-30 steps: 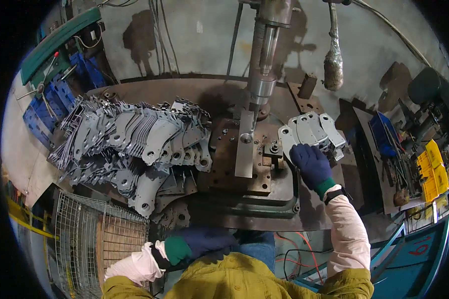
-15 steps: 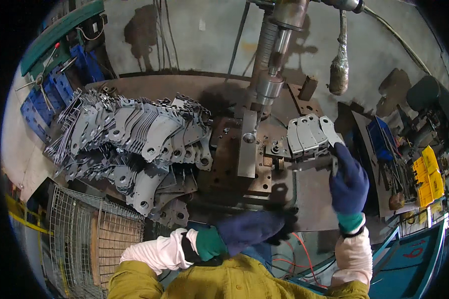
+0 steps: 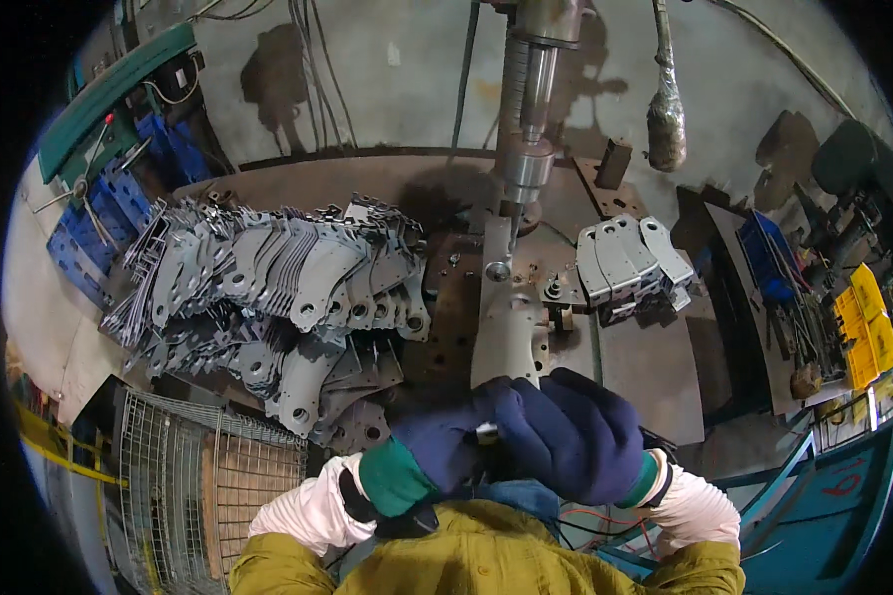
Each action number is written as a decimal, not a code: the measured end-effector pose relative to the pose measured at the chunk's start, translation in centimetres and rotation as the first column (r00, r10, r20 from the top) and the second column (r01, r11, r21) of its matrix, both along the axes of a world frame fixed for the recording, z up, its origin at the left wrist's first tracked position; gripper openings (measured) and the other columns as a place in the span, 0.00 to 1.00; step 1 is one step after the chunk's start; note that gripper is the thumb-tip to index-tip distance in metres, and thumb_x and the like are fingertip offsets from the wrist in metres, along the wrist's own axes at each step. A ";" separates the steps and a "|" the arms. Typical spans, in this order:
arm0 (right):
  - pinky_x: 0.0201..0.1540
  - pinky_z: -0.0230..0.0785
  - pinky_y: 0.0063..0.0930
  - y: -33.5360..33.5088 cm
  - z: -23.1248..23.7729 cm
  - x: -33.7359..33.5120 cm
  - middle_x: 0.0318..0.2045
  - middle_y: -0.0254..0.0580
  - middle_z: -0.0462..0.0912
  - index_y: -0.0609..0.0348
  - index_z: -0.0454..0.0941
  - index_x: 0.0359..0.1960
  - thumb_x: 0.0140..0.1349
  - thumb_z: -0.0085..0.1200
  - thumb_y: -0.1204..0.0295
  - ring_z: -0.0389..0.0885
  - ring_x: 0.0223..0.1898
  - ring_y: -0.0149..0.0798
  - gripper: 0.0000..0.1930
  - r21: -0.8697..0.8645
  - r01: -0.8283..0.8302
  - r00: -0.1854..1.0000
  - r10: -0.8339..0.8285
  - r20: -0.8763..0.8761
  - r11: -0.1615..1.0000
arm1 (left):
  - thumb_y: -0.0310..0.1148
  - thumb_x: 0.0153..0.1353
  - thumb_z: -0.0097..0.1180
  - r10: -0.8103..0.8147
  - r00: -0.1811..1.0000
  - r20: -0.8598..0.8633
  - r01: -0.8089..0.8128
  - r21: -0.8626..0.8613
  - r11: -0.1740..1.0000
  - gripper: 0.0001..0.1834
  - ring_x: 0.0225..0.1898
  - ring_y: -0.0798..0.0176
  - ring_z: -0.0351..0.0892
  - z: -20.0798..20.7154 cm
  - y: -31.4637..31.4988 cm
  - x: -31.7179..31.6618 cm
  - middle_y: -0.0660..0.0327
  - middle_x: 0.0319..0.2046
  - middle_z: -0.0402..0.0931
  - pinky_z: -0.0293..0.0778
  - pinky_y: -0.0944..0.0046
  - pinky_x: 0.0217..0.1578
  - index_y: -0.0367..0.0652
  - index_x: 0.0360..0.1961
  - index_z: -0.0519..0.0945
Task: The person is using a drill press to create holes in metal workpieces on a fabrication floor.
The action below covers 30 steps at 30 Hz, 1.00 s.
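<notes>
My left hand (image 3: 442, 436) and my right hand (image 3: 575, 436), in dark blue gloves with green cuffs, meet at the bench's front edge. Both are closed at the near end of a grey metal plate (image 3: 511, 342). The plate points away from me toward the press head, over a flat bar (image 3: 496, 243). Gloves cover its near end, and the left one is slightly blurred. Above the bar stands the press spindle (image 3: 529, 169). To its right lies a neat stack of shaped metal plates (image 3: 620, 258), beside a small fixture (image 3: 556, 289).
A large heap of similar metal plates (image 3: 308, 278) covers the bench's left side. Below it stands a wire basket (image 3: 258, 456). Yellow bins (image 3: 863, 322) and a blue bin (image 3: 764, 253) sit at right. A wrapped handle (image 3: 667, 139) hangs over the back.
My right hand has come from the stack at right to the front middle, beside my left hand. A metal plate now lies between the hands and the press. The view has shifted slightly.
</notes>
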State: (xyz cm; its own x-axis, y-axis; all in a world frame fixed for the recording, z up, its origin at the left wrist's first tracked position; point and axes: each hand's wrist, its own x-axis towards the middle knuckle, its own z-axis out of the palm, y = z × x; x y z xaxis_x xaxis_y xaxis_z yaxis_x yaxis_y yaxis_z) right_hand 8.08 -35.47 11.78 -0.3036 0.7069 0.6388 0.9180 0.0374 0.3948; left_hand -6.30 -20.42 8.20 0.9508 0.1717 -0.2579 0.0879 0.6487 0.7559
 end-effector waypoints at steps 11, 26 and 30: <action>0.46 0.77 0.33 -1.9 -2.0 -0.3 0.43 0.36 0.86 0.53 0.82 0.55 0.57 0.59 0.65 0.84 0.42 0.40 0.22 -0.163 -0.039 0.956 -0.010 -0.292 0.986 | 0.45 0.67 0.60 0.042 0.993 -0.114 -0.063 -0.187 0.980 0.25 0.43 0.54 0.85 -1.3 4.0 1.6 0.56 0.45 0.83 0.82 0.51 0.48 0.38 0.57 0.77; 0.37 0.77 0.42 -2.1 -3.6 2.8 0.40 0.50 0.83 0.60 0.81 0.52 0.49 0.70 0.67 0.84 0.36 0.52 0.26 -0.209 -0.151 0.803 -0.003 -0.596 0.966 | 0.41 0.70 0.55 0.426 0.905 -0.016 -0.390 0.371 0.843 0.21 0.46 0.59 0.84 -3.4 5.1 -1.3 0.61 0.48 0.82 0.81 0.56 0.50 0.39 0.57 0.78; 0.43 0.78 0.42 -2.2 -3.7 3.0 0.45 0.50 0.83 0.58 0.82 0.53 0.51 0.70 0.64 0.84 0.41 0.52 0.26 -0.203 -0.209 0.776 0.036 -0.630 0.957 | 0.42 0.71 0.54 0.274 0.962 0.012 -0.219 0.634 0.741 0.22 0.48 0.59 0.83 -3.3 5.0 -1.0 0.58 0.48 0.82 0.81 0.56 0.50 0.38 0.58 0.77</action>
